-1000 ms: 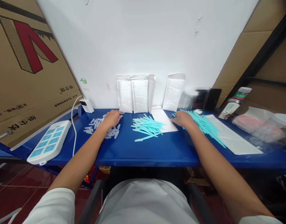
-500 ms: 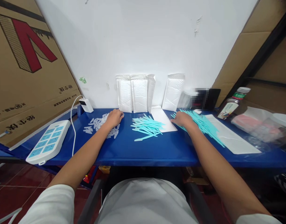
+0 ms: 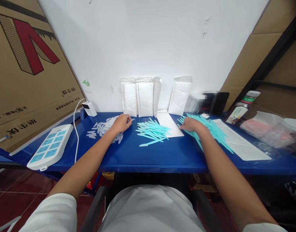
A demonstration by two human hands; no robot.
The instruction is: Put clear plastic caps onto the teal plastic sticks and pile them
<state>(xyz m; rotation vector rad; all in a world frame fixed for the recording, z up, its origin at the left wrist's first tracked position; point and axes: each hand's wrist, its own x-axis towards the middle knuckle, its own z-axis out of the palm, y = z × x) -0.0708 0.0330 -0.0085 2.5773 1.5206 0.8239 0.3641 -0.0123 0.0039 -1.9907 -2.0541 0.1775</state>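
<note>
My left hand (image 3: 121, 123) rests at the right edge of a scatter of small clear plastic pieces (image 3: 101, 128) on the blue table (image 3: 148, 158), its fingers curled in a pinch on one clear piece. My right hand (image 3: 190, 124) lies on the left end of a long spread of turquoise sticks (image 3: 212, 129), fingers bent down onto them. Between the hands sits a separate pile of turquoise sticks (image 3: 151, 131), beside a flat white sheet (image 3: 169, 122).
White padded envelopes (image 3: 144, 96) lean on the wall behind. A white power strip (image 3: 50, 148) and a charger (image 3: 89, 109) lie at the left, by a big cardboard box (image 3: 24, 74). At the right are a white strip (image 3: 239, 143), a bottle (image 3: 242, 108) and plastic bags (image 3: 271, 129).
My left hand has slid right across the clear pieces and its fingers have closed. My right hand has shifted slightly on the turquoise sticks.
</note>
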